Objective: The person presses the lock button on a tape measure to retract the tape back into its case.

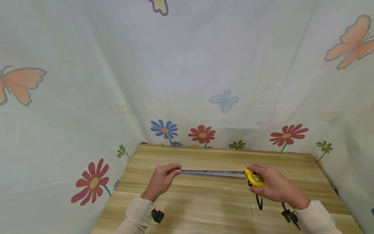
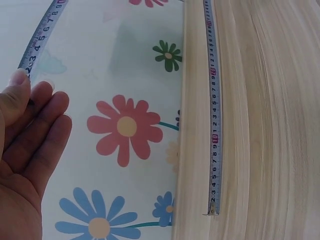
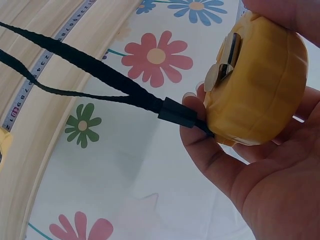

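Right hand (image 1: 274, 187) has its fingers curled round the yellow tape measure case (image 1: 254, 178), thumb on top. In the right wrist view the case (image 3: 257, 87) sits in the palm with fingertips wrapped under its near edge, next to the metal belt clip. Black wrist strap (image 3: 100, 82) leaves the case right at the fingertips and loops away across the table edge; from the head view it hangs just below the hand (image 1: 259, 202).

Left hand (image 1: 162, 180) pinches the free end of the tape blade (image 1: 213, 172) between thumb and forefinger (other fingers loosely bent below it). The blade runs straight from the left fingertips to the mouth of the case at the right fingertips, taut, just above the wooden table (image 1: 204, 208). A second strip just under it looks like its reflection or shadow on the wood; cannot tell which.

Left wrist view: fingers (image 2: 35, 125) lie close together and fairly straight, thumb tip touching the blade (image 2: 37, 40) at its low numbers. The pinch itself is mostly hidden here. The scale also shows along the table edge (image 2: 214, 115).

Flower-and-butterfly curtain (image 1: 187, 81) is beyond both hands, on all sides of the table.
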Demonstrator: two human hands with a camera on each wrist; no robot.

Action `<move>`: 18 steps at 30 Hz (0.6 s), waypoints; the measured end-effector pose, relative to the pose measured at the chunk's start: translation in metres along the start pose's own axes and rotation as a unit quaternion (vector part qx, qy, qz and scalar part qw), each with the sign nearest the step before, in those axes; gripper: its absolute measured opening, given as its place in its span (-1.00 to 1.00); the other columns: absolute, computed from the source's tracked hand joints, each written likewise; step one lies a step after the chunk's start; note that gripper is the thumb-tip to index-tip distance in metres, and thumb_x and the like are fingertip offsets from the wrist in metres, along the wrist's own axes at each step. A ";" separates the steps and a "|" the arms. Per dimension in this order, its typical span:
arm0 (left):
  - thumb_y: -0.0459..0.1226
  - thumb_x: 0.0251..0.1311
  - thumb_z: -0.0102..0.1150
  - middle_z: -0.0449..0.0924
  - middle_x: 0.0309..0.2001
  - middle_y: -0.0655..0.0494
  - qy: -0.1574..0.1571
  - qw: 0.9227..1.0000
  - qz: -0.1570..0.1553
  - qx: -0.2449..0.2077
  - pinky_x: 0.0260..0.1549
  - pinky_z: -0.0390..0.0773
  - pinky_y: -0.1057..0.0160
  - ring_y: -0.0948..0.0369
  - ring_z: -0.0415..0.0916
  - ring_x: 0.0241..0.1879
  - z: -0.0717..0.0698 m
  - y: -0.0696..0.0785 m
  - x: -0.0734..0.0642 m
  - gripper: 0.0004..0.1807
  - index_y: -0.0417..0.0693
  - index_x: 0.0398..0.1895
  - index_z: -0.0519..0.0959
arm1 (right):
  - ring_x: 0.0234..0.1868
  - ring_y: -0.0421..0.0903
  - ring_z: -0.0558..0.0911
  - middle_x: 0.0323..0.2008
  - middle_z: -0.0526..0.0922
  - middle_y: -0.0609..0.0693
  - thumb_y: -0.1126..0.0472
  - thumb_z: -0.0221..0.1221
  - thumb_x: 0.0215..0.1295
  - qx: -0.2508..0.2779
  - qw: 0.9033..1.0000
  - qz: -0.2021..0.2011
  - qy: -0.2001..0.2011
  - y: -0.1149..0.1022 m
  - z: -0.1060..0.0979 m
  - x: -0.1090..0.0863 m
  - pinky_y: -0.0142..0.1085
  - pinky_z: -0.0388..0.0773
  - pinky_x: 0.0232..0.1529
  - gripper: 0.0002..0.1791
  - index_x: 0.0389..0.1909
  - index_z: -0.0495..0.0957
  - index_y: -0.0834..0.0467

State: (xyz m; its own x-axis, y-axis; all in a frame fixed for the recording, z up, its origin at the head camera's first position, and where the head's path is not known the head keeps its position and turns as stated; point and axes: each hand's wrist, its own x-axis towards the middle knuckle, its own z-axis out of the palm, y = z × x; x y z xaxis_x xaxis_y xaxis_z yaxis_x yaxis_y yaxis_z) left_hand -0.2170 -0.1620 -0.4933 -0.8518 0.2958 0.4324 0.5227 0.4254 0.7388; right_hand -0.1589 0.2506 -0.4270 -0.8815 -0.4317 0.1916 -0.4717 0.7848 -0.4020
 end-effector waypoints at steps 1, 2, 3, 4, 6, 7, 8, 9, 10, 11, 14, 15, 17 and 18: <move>-0.28 0.41 0.28 0.83 -0.10 0.03 -0.001 1.000 0.001 0.001 -0.12 0.75 0.32 0.27 0.78 -0.14 0.000 0.000 0.000 -0.79 -0.02 0.03 0.78 | -0.16 -0.26 0.58 0.11 0.69 0.08 0.08 0.57 0.04 0.001 1.000 0.001 0.000 0.000 0.000 0.000 -0.35 0.65 -0.19 -0.28 0.23 0.60 0.23; -0.28 0.41 0.28 0.83 -0.09 0.03 -0.003 1.000 0.001 0.001 -0.11 0.75 0.32 0.27 0.78 -0.14 0.000 0.000 0.000 -0.79 -0.02 0.03 0.78 | -0.16 -0.26 0.58 0.12 0.69 0.09 0.08 0.57 0.04 0.003 1.000 0.002 -0.001 0.000 0.000 0.000 -0.34 0.65 -0.19 -0.28 0.23 0.60 0.23; -0.28 0.41 0.28 0.83 -0.08 0.03 -0.004 1.000 0.001 0.001 -0.11 0.75 0.32 0.26 0.79 -0.14 0.000 0.000 0.000 -0.78 -0.02 0.04 0.77 | -0.15 -0.25 0.59 0.13 0.69 0.10 0.08 0.58 0.04 0.003 1.000 0.003 -0.001 0.000 0.000 0.000 -0.34 0.66 -0.18 -0.28 0.24 0.60 0.23; -0.28 0.41 0.27 0.83 -0.08 0.01 -0.004 1.000 0.001 0.000 -0.11 0.75 0.32 0.26 0.79 -0.13 0.001 0.000 0.000 -0.78 -0.02 0.04 0.77 | -0.14 -0.24 0.59 0.14 0.69 0.11 0.08 0.58 0.04 0.004 1.000 0.005 -0.002 -0.001 0.000 0.001 -0.33 0.66 -0.17 -0.28 0.24 0.60 0.23; -0.29 0.41 0.27 0.83 -0.07 -0.02 -0.003 1.000 0.001 -0.001 -0.11 0.75 0.32 0.26 0.79 -0.13 0.001 0.001 0.001 -0.78 -0.02 0.04 0.77 | -0.13 -0.22 0.60 0.16 0.68 0.13 0.07 0.58 0.05 0.005 1.000 0.009 -0.005 -0.001 0.000 0.001 -0.31 0.67 -0.16 -0.26 0.25 0.59 0.23; -0.29 0.41 0.27 0.83 -0.07 -0.03 -0.002 1.000 0.002 -0.001 -0.11 0.75 0.32 0.25 0.79 -0.13 0.001 0.001 0.001 -0.78 -0.02 0.03 0.77 | -0.12 -0.21 0.60 0.16 0.68 0.13 0.06 0.57 0.05 0.005 1.000 0.010 -0.007 -0.001 -0.001 0.002 -0.31 0.67 -0.16 -0.26 0.26 0.59 0.23; -0.30 0.41 0.27 0.83 -0.08 -0.04 -0.002 1.000 0.001 -0.003 -0.11 0.75 0.32 0.25 0.79 -0.13 0.001 0.002 0.001 -0.78 -0.03 0.03 0.77 | -0.12 -0.21 0.61 0.17 0.68 0.13 0.06 0.57 0.06 0.006 1.000 0.011 -0.008 -0.001 -0.001 0.002 -0.31 0.67 -0.16 -0.26 0.26 0.59 0.23; -0.30 0.41 0.27 0.83 -0.08 -0.04 -0.003 1.000 0.001 -0.003 -0.11 0.75 0.32 0.25 0.79 -0.13 0.002 0.002 0.001 -0.78 -0.03 0.03 0.77 | -0.11 -0.20 0.61 0.17 0.67 0.14 0.05 0.57 0.06 0.006 1.000 0.011 -0.009 -0.001 -0.001 0.002 -0.30 0.67 -0.15 -0.26 0.26 0.59 0.23; -0.30 0.41 0.27 0.83 -0.08 -0.05 -0.004 1.000 0.001 -0.004 -0.11 0.75 0.32 0.25 0.79 -0.13 0.002 0.002 0.002 -0.78 -0.04 0.04 0.77 | -0.12 -0.20 0.61 0.17 0.67 0.14 0.05 0.57 0.06 0.006 1.000 0.012 -0.010 -0.001 -0.001 0.002 -0.31 0.67 -0.16 -0.26 0.26 0.59 0.23; -0.30 0.41 0.27 0.83 -0.08 -0.03 -0.005 1.000 0.001 -0.005 -0.12 0.75 0.33 0.25 0.79 -0.13 0.003 0.003 0.002 -0.78 -0.05 0.03 0.77 | -0.11 -0.20 0.61 0.18 0.67 0.14 0.05 0.57 0.06 0.006 1.000 0.012 -0.010 -0.001 -0.001 0.001 -0.31 0.67 -0.16 -0.26 0.26 0.59 0.23; -0.31 0.41 0.27 0.83 -0.09 -0.03 -0.008 1.000 -0.005 -0.005 -0.12 0.74 0.34 0.25 0.79 -0.14 0.005 0.005 0.003 -0.79 -0.07 0.02 0.77 | -0.12 -0.21 0.61 0.18 0.67 0.14 0.04 0.57 0.05 0.006 1.000 0.012 -0.008 0.000 -0.001 0.000 -0.32 0.65 -0.17 -0.26 0.25 0.60 0.22; -0.31 0.41 0.27 0.83 -0.09 -0.05 -0.009 1.000 -0.006 -0.006 -0.12 0.74 0.34 0.25 0.79 -0.14 0.005 0.006 0.003 -0.79 -0.07 0.02 0.77 | -0.12 -0.21 0.60 0.18 0.67 0.14 0.03 0.57 0.05 0.006 1.000 0.012 -0.006 0.000 -0.001 0.000 -0.33 0.65 -0.17 -0.26 0.26 0.60 0.22; -0.32 0.40 0.28 0.83 -0.09 -0.04 -0.006 1.000 -0.006 -0.005 -0.13 0.74 0.34 0.25 0.79 -0.14 0.005 0.006 0.003 -0.80 -0.06 0.01 0.78 | -0.13 -0.22 0.60 0.18 0.67 0.13 0.03 0.57 0.05 0.007 1.000 0.011 -0.007 0.000 -0.001 0.001 -0.34 0.65 -0.17 -0.26 0.26 0.59 0.21; -0.32 0.40 0.28 0.83 -0.09 -0.04 -0.007 1.000 -0.006 -0.005 -0.12 0.74 0.34 0.25 0.79 -0.14 0.006 0.005 0.003 -0.80 -0.06 0.01 0.78 | -0.12 -0.22 0.60 0.19 0.67 0.14 0.03 0.57 0.06 0.009 1.000 0.011 -0.007 0.000 -0.001 0.001 -0.34 0.65 -0.17 -0.25 0.26 0.59 0.22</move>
State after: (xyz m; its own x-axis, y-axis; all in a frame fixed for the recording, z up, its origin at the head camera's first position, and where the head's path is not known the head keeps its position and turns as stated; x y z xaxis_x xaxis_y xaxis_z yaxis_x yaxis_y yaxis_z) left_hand -0.2167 -0.1537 -0.4909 -0.8577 0.3027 0.4156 0.5115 0.4206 0.7493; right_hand -0.1592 0.2503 -0.4261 -0.8912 -0.4203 0.1706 -0.4515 0.7860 -0.4224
